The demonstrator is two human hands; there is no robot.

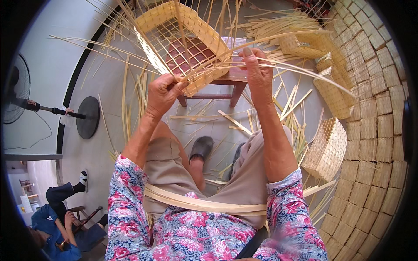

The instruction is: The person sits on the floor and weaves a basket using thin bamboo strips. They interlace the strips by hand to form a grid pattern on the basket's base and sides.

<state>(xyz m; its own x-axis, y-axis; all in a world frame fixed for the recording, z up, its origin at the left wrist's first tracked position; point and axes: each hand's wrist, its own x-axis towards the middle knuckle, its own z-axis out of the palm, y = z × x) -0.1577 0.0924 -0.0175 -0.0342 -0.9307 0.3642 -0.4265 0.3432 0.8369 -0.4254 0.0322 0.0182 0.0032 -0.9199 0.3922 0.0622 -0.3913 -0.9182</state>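
Observation:
A half-woven bamboo basket (202,29) with an open lattice bottom rests tilted on a small red wooden stool (235,75). My left hand (168,89) pinches the near left corner of its rim, where the strips meet, between thumb and fingers. At the basket's right side my right hand (256,63) is closed around several thin bamboo strips (303,70), whose free ends reach out to the right. Long unwoven strips stick up and out from the basket's far and left sides. A bundle of wider bamboo strips (205,205) lies across my lap.
Loose strips (241,125) litter the floor around the stool. Woven baskets (326,148) lie at the right, beside a tall stack of many more (369,143). A pedestal fan (88,117) stands at the left. Another person (62,225) sits at the lower left.

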